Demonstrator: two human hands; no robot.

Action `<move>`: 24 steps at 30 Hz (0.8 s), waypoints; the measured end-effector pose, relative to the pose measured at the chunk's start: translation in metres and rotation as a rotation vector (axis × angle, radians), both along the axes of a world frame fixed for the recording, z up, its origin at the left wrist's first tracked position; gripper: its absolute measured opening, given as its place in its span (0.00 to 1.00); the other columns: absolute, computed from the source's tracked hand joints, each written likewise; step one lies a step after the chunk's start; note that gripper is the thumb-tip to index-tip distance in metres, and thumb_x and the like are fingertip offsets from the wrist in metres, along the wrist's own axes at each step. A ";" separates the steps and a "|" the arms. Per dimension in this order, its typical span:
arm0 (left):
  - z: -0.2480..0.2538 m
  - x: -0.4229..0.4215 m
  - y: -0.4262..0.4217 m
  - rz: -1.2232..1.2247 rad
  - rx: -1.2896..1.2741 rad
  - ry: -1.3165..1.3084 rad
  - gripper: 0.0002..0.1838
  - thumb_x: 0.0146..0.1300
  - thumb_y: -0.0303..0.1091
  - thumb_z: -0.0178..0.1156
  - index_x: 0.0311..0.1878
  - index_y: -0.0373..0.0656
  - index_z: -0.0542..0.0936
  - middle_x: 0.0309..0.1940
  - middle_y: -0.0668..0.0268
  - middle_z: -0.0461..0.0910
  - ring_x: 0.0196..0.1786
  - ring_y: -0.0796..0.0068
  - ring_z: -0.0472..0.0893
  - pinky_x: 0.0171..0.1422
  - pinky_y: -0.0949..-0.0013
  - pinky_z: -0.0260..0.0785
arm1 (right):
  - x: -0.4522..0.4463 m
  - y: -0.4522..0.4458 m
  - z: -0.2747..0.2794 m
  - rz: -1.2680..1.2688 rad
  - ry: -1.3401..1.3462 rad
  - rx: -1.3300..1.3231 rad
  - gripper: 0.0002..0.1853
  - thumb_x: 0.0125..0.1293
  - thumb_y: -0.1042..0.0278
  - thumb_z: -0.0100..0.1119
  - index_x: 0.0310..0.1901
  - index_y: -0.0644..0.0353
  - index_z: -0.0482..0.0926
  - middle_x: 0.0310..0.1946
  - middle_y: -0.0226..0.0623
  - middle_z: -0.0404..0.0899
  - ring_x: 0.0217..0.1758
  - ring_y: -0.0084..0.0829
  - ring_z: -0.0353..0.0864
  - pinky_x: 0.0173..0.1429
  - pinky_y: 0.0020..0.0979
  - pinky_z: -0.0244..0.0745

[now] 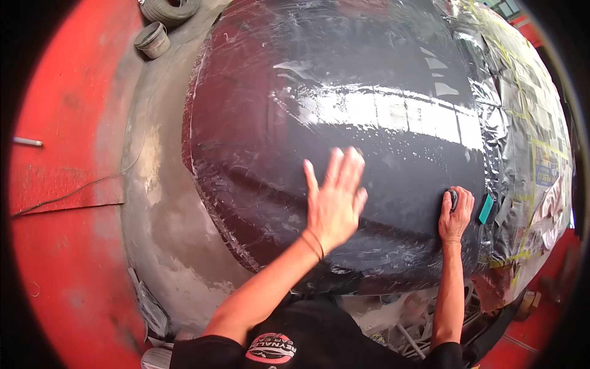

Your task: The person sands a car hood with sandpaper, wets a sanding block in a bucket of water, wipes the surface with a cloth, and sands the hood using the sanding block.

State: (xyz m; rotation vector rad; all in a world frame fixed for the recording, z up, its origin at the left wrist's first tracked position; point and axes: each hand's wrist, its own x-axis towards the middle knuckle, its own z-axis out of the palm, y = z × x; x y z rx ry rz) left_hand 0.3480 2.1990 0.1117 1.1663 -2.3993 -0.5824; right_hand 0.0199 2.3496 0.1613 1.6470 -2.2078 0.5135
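A black shirt [326, 326] with short sleeves [206, 353] is worn. On it a rounded logo [270, 349] is printed in red and white, with "REYNALD" and "CAR CA" legible. The left hand [335, 212] and right hand [456, 215] are bare; a thin dark band [314, 243] is worn around the left wrist.

Bright overall; white glare band [399, 115] across wet dark panel [409, 190] — window-like reflection. Lower right dimmer. Left hand [335, 206] slightly motion-blurred. Strong fisheye curvature — outlines bowed toward edges, corners vignetted to black.
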 end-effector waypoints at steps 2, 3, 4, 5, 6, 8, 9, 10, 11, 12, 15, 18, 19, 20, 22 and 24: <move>-0.006 0.008 0.004 -0.093 -0.025 0.010 0.35 0.86 0.50 0.51 0.91 0.51 0.65 0.95 0.66 0.57 0.96 0.57 0.52 0.92 0.16 0.28 | 0.000 -0.005 0.001 0.012 0.008 -0.011 0.11 0.79 0.67 0.66 0.55 0.62 0.83 0.52 0.46 0.84 0.59 0.52 0.81 0.68 0.51 0.74; -0.003 0.016 -0.017 -0.108 -0.068 -0.041 0.35 0.86 0.50 0.52 0.91 0.53 0.65 0.95 0.67 0.58 0.96 0.58 0.53 0.91 0.15 0.28 | 0.001 -0.006 0.001 0.012 0.008 -0.017 0.11 0.79 0.67 0.66 0.55 0.62 0.83 0.52 0.46 0.84 0.59 0.52 0.81 0.68 0.50 0.74; -0.001 0.020 -0.044 -0.018 -0.103 -0.037 0.35 0.87 0.50 0.52 0.92 0.56 0.65 0.94 0.68 0.60 0.96 0.57 0.55 0.91 0.14 0.29 | 0.002 -0.004 0.001 0.008 0.007 -0.024 0.10 0.80 0.67 0.66 0.55 0.63 0.83 0.52 0.46 0.84 0.59 0.52 0.81 0.68 0.50 0.74; -0.004 0.019 -0.075 0.072 -0.150 -0.074 0.35 0.87 0.49 0.52 0.92 0.56 0.64 0.93 0.67 0.62 0.95 0.57 0.56 0.91 0.14 0.29 | 0.003 -0.002 0.000 0.000 0.007 -0.024 0.10 0.79 0.67 0.66 0.55 0.63 0.83 0.52 0.46 0.84 0.59 0.52 0.81 0.67 0.50 0.75; -0.013 0.015 -0.101 0.123 -0.146 -0.061 0.35 0.87 0.49 0.51 0.92 0.54 0.63 0.93 0.66 0.61 0.95 0.56 0.55 0.91 0.14 0.29 | 0.003 -0.003 0.000 -0.005 0.007 -0.025 0.10 0.79 0.68 0.66 0.55 0.63 0.83 0.52 0.46 0.84 0.59 0.52 0.81 0.67 0.50 0.75; -0.014 0.009 -0.103 0.183 -0.110 -0.035 0.36 0.87 0.49 0.51 0.92 0.50 0.62 0.94 0.63 0.59 0.96 0.54 0.53 0.91 0.16 0.29 | 0.003 -0.003 0.001 -0.008 0.003 -0.027 0.10 0.79 0.68 0.67 0.55 0.62 0.83 0.52 0.45 0.84 0.59 0.51 0.82 0.67 0.49 0.75; -0.007 0.008 -0.087 0.189 -0.083 -0.024 0.36 0.88 0.49 0.51 0.93 0.48 0.61 0.94 0.61 0.57 0.96 0.53 0.52 0.92 0.16 0.28 | 0.002 -0.003 0.001 -0.008 -0.003 -0.034 0.10 0.78 0.69 0.67 0.55 0.62 0.83 0.52 0.45 0.84 0.59 0.51 0.82 0.67 0.49 0.75; -0.004 0.015 -0.065 0.118 -0.052 -0.068 0.38 0.87 0.49 0.51 0.93 0.47 0.60 0.96 0.59 0.53 0.97 0.52 0.49 0.92 0.16 0.28 | 0.001 -0.004 0.000 -0.009 -0.010 -0.041 0.10 0.78 0.69 0.68 0.55 0.62 0.83 0.52 0.45 0.84 0.59 0.51 0.82 0.67 0.49 0.75; -0.005 0.025 -0.042 0.046 -0.012 -0.065 0.38 0.87 0.49 0.51 0.94 0.48 0.59 0.96 0.61 0.51 0.97 0.53 0.48 0.92 0.17 0.26 | 0.001 -0.006 0.000 -0.008 -0.012 -0.045 0.10 0.78 0.69 0.68 0.55 0.62 0.83 0.52 0.45 0.84 0.59 0.50 0.82 0.67 0.49 0.75; -0.007 0.037 -0.020 -0.002 -0.005 -0.075 0.38 0.87 0.49 0.51 0.94 0.49 0.59 0.96 0.61 0.52 0.97 0.53 0.48 0.92 0.18 0.26 | 0.003 -0.006 0.002 -0.010 -0.019 -0.045 0.10 0.78 0.69 0.68 0.55 0.62 0.83 0.52 0.44 0.84 0.59 0.50 0.82 0.67 0.49 0.75; -0.002 0.046 -0.038 -0.076 -0.036 -0.110 0.37 0.87 0.48 0.51 0.94 0.50 0.59 0.96 0.62 0.53 0.97 0.54 0.49 0.92 0.18 0.24 | 0.003 -0.007 0.003 0.000 -0.029 -0.064 0.10 0.77 0.70 0.68 0.55 0.62 0.84 0.52 0.44 0.84 0.58 0.50 0.82 0.67 0.50 0.75; -0.002 0.015 -0.120 -0.015 -0.112 -0.101 0.36 0.89 0.49 0.49 0.93 0.50 0.60 0.95 0.63 0.55 0.97 0.55 0.51 0.92 0.18 0.26 | 0.004 -0.004 0.005 0.000 -0.038 -0.058 0.10 0.78 0.70 0.68 0.55 0.63 0.84 0.52 0.45 0.85 0.58 0.51 0.82 0.67 0.49 0.75; -0.005 0.002 -0.144 0.029 -0.110 -0.101 0.35 0.89 0.49 0.48 0.93 0.50 0.61 0.95 0.63 0.56 0.97 0.54 0.51 0.93 0.18 0.28 | 0.003 -0.004 0.005 -0.002 -0.041 -0.058 0.10 0.78 0.70 0.67 0.55 0.63 0.84 0.52 0.45 0.85 0.58 0.51 0.82 0.67 0.49 0.75; -0.013 -0.008 -0.156 0.048 -0.139 -0.080 0.35 0.89 0.49 0.48 0.93 0.50 0.61 0.95 0.63 0.56 0.96 0.54 0.50 0.92 0.18 0.28 | 0.003 -0.005 0.005 0.000 -0.042 -0.059 0.09 0.78 0.70 0.67 0.55 0.63 0.84 0.52 0.45 0.85 0.58 0.51 0.82 0.67 0.49 0.75; -0.011 -0.015 -0.138 0.040 -0.146 -0.079 0.36 0.89 0.49 0.49 0.93 0.51 0.60 0.95 0.64 0.55 0.97 0.53 0.50 0.92 0.17 0.29 | 0.003 -0.003 0.004 0.005 -0.040 -0.062 0.09 0.79 0.70 0.67 0.55 0.63 0.84 0.52 0.45 0.85 0.57 0.51 0.82 0.67 0.49 0.76; 0.005 -0.001 -0.069 -0.120 -0.090 -0.054 0.37 0.87 0.49 0.51 0.93 0.53 0.60 0.96 0.65 0.55 0.97 0.53 0.50 0.91 0.15 0.29 | 0.002 -0.006 0.003 0.007 -0.042 -0.076 0.09 0.79 0.70 0.67 0.55 0.63 0.84 0.52 0.45 0.85 0.58 0.51 0.82 0.67 0.49 0.76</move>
